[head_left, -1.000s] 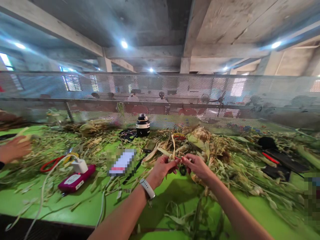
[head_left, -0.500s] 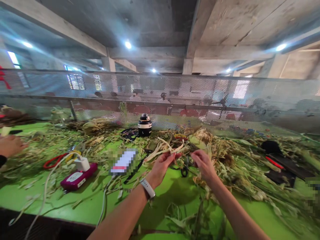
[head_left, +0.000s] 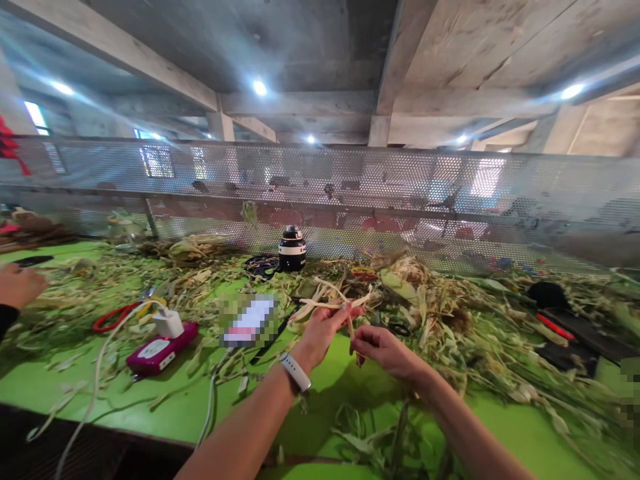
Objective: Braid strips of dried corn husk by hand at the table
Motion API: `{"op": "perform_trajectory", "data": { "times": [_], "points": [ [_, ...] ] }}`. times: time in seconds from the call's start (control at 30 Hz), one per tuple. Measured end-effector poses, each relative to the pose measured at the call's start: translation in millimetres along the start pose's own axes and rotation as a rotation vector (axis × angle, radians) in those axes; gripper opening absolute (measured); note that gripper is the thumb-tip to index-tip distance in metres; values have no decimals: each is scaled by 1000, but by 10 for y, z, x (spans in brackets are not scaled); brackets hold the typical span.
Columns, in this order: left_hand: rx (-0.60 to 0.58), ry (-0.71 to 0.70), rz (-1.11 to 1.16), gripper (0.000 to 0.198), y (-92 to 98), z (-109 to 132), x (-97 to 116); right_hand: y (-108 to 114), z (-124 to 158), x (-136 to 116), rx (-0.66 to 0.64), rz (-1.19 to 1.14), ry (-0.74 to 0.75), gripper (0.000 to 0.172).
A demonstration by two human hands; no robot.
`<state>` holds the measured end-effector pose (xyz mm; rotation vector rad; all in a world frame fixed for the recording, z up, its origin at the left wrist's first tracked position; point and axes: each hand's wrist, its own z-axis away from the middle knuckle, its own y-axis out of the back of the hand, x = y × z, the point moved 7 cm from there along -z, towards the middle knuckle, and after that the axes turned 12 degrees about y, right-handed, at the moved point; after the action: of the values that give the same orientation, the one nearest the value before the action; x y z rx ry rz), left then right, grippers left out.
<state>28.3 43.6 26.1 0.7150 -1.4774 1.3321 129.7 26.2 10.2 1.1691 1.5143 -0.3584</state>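
Observation:
My left hand (head_left: 320,335), with a white watch band (head_left: 295,372) at the wrist, is closed on several pale, dried husk strips (head_left: 307,304) that cross at its fingertips. One narrow strip (head_left: 351,328) runs down from those fingers. Its lower end is pinched by my right hand (head_left: 381,348), just to the right and slightly lower. Both hands are above the green table (head_left: 320,427). Behind my right hand lie dark-handled scissors (head_left: 400,329), partly covered by husk scraps. A heap of dry husks (head_left: 407,287) rises beyond my hands.
Left of my hands lie a blurred-out phone (head_left: 250,321), a purple power strip (head_left: 163,350) with a white plug, and red-handled scissors (head_left: 114,319). A black bottle (head_left: 292,250) stands before the perforated metal screen (head_left: 320,177). Another person's hand (head_left: 20,287) is at far left.
My right hand has moved left and down, from beside the scissors to the strip below my left fingers, and now pinches it. My left hand stays almost in place.

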Motion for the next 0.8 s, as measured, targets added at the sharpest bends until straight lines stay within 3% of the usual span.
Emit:
{"op": "perform_trajectory", "data": {
  "times": [0.13, 0.3, 0.47, 0.57, 0.67, 0.8],
  "points": [
    [-27, 23, 90, 32, 15, -25, -41, -63, 30, -59, -63, -58, 3, 40],
    [-28, 17, 45, 34, 23, -2, -28, -35, 52, -93, -57, -111, -55, 35],
    [-76, 51, -87, 35, -61, 28, -66, 217, 63, 31, 258, -202, -127, 49],
    [-133, 36, -187, 37, -138, 19, -102, 251, 45, 78, 381, -205, -104, 55],
    [-133, 25, -239, 39, -148, 1, -107, 253, 18, 27, 447, -117, -17, 55],
    [-34, 15, -221, 38, -47, -26, -71, 213, -10, -9, 415, -59, 27, 54]
  ]
}}
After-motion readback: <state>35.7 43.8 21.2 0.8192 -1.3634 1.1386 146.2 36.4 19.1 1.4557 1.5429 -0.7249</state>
